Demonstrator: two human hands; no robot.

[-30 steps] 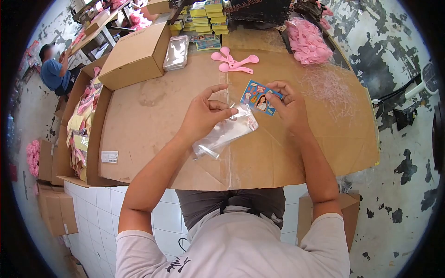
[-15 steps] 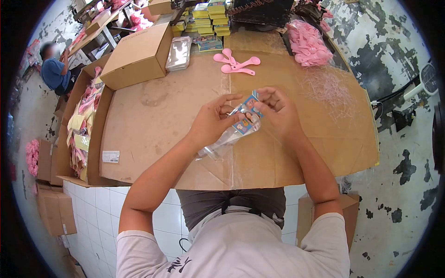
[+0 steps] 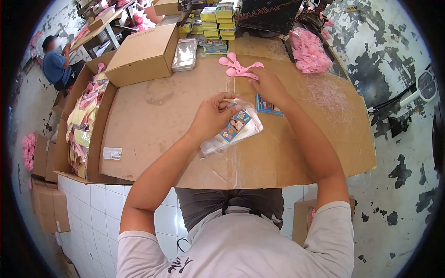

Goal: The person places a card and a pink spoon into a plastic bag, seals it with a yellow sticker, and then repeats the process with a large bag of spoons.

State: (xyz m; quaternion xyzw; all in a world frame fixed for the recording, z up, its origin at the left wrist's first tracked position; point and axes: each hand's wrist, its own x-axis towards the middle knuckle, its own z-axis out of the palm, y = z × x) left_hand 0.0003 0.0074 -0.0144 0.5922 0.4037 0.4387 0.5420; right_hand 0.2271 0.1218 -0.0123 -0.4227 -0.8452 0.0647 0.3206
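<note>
- Card lies slanted against some clear bagging, right at my left hand; can't tell if it's inside or just on top.
- That hand's pinching both near the upper end, I'd guess so nothing slides apart while the other one's off elsewhere.
- My right hand is stretched forward, fingertips right at the pink spoons; can't tell whether they've got a grip.
- Other cards sit beside the bagging, partly behind my wrist, probably parked there for easy grabbing.
</note>
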